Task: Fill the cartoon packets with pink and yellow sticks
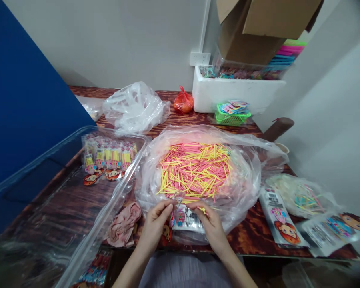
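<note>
My left hand [156,222] and my right hand [211,224] both pinch a small clear packet [186,218] with a cartoon print, held at the near table edge. Just beyond it lies an opened clear plastic bag [246,188] heaped with pink and yellow sticks [195,170]. My right fingers also seem to pinch a few yellow sticks at the packet's top, too small to be sure. A row of filled cartoon packets [108,160] lies in a clear plastic tray [117,196] on the left.
A pink cloth [123,224] lies by the tray. Empty printed packets [280,224] and a bag of mixed sticks [303,196] sit right. At the back stand a crumpled clear bag [135,106], an orange bag [183,102], a green basket [232,114], a white foam box [237,92], and a cardboard box [258,28]. A blue panel [24,92] stands at the left.
</note>
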Available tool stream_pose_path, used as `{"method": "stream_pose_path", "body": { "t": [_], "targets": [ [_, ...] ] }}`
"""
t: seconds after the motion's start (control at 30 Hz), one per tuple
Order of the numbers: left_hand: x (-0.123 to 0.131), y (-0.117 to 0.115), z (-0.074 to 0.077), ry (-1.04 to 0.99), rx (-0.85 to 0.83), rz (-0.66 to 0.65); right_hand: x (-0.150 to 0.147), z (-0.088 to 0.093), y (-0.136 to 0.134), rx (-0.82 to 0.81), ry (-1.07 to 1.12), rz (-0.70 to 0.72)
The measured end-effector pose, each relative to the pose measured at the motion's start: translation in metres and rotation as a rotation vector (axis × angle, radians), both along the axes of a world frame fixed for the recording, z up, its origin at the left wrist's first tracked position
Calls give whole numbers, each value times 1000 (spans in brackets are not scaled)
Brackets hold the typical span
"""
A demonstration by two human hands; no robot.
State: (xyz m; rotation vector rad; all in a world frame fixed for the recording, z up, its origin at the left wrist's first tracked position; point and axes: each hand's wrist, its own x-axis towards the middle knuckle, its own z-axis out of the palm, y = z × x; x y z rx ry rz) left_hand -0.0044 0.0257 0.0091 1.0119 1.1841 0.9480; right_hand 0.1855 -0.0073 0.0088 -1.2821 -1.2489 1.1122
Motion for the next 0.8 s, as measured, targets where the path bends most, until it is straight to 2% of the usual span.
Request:
{"method": "stream_pose_path", "body": {
  "t": [0.2,0.33,0.4,0.53,0.63,0.7,0.8],
  "targets": [
    [-1,-2,4,-36,-22,33,4,3,2,-80,39,-27],
    [-1,-2,10,-47,-33,80,29,15,17,-78,-11,-202],
    [-1,-1,12,-75,-40,97,42,26,32,11,-205,-181],
    [-1,-1,12,-112,-66,103,54,44,64,254,-906,76],
    [-2,-3,11,-136,-82,105,52,45,83,271,-1384,179],
    [-2,-3,11,-146,-84,102,49,40,92,253,-1560,227],
    [-2,-2,13,-147,-65,101,47,30,99,270,-1661,264]
  ]
}}
